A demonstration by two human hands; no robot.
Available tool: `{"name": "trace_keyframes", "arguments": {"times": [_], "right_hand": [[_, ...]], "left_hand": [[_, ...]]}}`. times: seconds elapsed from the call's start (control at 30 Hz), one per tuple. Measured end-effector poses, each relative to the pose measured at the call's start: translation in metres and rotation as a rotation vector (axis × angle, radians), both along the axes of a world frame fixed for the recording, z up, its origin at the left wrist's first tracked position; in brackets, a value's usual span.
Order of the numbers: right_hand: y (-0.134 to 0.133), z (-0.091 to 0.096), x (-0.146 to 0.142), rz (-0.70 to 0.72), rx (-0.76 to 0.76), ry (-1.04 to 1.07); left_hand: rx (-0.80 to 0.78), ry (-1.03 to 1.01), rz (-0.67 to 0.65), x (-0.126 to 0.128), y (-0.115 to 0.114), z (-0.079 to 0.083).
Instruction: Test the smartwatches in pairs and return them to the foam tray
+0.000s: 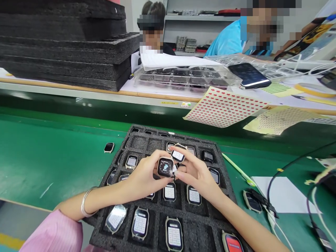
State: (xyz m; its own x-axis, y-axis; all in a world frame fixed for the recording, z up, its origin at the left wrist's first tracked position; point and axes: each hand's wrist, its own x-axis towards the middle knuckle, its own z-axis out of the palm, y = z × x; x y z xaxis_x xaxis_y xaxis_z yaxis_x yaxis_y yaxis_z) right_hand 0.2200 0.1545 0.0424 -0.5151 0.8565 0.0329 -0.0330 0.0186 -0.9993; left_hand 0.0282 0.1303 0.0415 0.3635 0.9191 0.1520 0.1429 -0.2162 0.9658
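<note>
My left hand [145, 171] pinches a strapless smartwatch with a dark dial face [165, 167] between thumb and fingers, its lit screen turned toward me. Beside it, my right hand [198, 173] grips a second smartwatch with a white list screen [178, 154]; its thumb and fingertips come close to the first watch. Both hands are above a black foam tray [195, 227] with square pockets. Several watch bodies lie in the pockets, many showing white screens, such as one watch [174, 233] at the front. A watch with a red screen [233, 242] sits at the front right.
A loose watch [109, 147] lies on the green table [65, 157] left of the tray. To the right are a green pen [237, 168], white paper [283, 192], and a watch with cables [252, 201]. Foam trays [65, 59] and sticker sheets [225, 106] occupy the shelf; two people sit beyond.
</note>
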Motion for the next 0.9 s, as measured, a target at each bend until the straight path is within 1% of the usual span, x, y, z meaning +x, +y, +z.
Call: {"name": "trace_keyframes", "arguments": {"times": [0.07, 0.17, 0.3, 0.47, 0.57, 0.67, 0.77, 0.9], "right_hand": [[-0.002, -0.003, 0.0, 0.004, 0.039, -0.045], [-0.005, -0.007, 0.0, -0.003, 0.099, -0.1], [-0.006, -0.009, -0.002, -0.031, 0.12, -0.147], [-0.007, -0.008, -0.004, -0.059, 0.155, -0.214], [-0.006, -0.007, -0.005, -0.055, 0.163, -0.162], [-0.004, -0.004, -0.004, -0.111, 0.159, -0.06], [-0.001, -0.002, -0.003, -0.212, 0.105, -0.005], [0.007, -0.004, 0.0, -0.304, 0.014, 0.072]], "left_hand": [[-0.025, 0.021, -0.016, 0.002, -0.001, -0.002], [-0.014, 0.084, -0.028, 0.005, -0.001, -0.004], [0.009, 0.12, -0.034, 0.007, -0.002, -0.006], [0.076, 0.173, -0.018, 0.008, -0.004, -0.007], [0.065, 0.175, -0.013, 0.007, -0.005, -0.007], [0.042, 0.097, -0.025, 0.007, -0.006, -0.006], [-0.052, -0.04, -0.038, 0.006, -0.006, -0.004], [-0.32, -0.263, -0.091, 0.003, -0.003, 0.003]]}}
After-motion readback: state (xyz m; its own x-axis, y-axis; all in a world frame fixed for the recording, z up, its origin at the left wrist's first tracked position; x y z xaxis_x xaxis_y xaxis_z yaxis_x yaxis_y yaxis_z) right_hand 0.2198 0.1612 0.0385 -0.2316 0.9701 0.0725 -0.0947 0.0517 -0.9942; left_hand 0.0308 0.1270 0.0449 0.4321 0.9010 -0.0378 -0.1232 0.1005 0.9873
